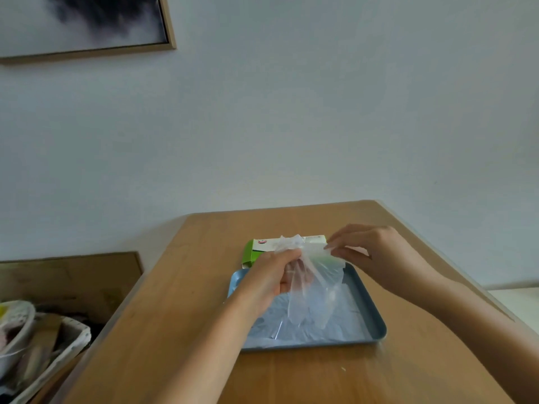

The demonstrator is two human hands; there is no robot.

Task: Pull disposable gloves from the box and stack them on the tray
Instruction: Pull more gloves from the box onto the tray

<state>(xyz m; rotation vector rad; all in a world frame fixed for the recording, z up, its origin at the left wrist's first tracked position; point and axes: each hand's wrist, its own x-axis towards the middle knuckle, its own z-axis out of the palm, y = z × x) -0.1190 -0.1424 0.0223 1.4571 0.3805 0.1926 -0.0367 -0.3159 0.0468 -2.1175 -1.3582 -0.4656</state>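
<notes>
Now a clear glove point(316, 275) hangs over the blue tray point(376, 319), pinched at its top by the left hand point(271, 277) and the right hand point(367, 255). More gloves point(306, 328) lie flat in the tray. Behind stands the box point(262, 247), on a wooden table point(186, 287).

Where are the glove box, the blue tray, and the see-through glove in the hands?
glove box point(264, 245): head view, on its white top face.
tray point(370, 304): head view, on its right rim.
glove point(315, 284): head view, on the hanging middle of the clear plastic.
</notes>
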